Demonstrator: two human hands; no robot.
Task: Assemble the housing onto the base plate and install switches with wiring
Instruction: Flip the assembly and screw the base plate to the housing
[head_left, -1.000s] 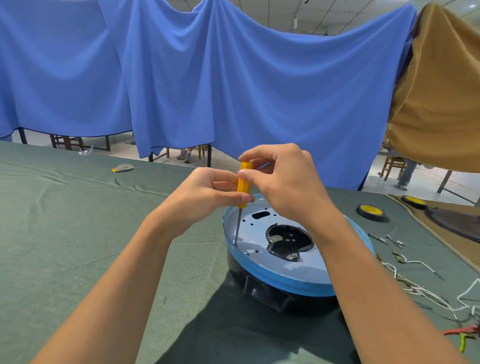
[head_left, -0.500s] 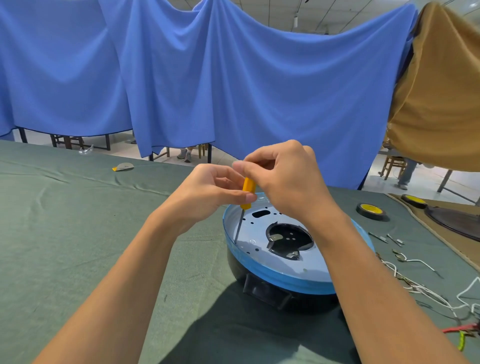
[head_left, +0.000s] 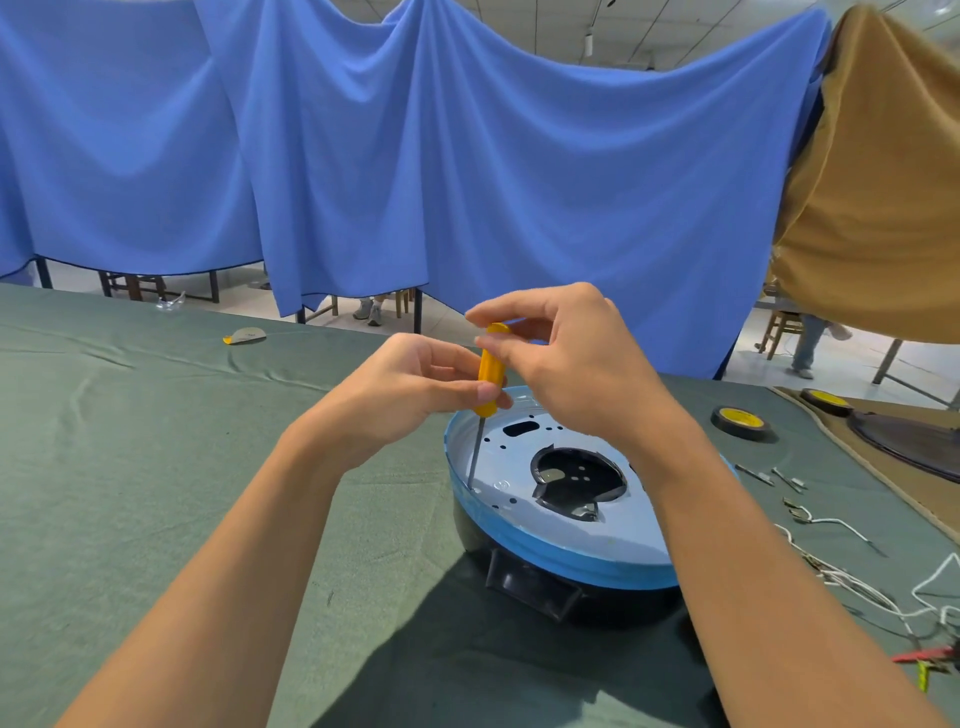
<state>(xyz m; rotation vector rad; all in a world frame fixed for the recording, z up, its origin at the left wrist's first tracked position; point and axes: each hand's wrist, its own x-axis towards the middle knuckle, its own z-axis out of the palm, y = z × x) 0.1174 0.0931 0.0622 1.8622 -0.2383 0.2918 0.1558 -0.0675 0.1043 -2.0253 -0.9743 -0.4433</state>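
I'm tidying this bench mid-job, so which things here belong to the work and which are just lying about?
In the job: screwdriver, pinched by left hand and right hand; blue plate; black housing under it; probably the white wires and small metal parts.

Lying about: tape roll; safety glasses; yellow-edged scrap.

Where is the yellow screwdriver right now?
Head view, centre: the screwdriver, pinched by left hand and right hand, stands with its tip on the blue plate near its left rim.
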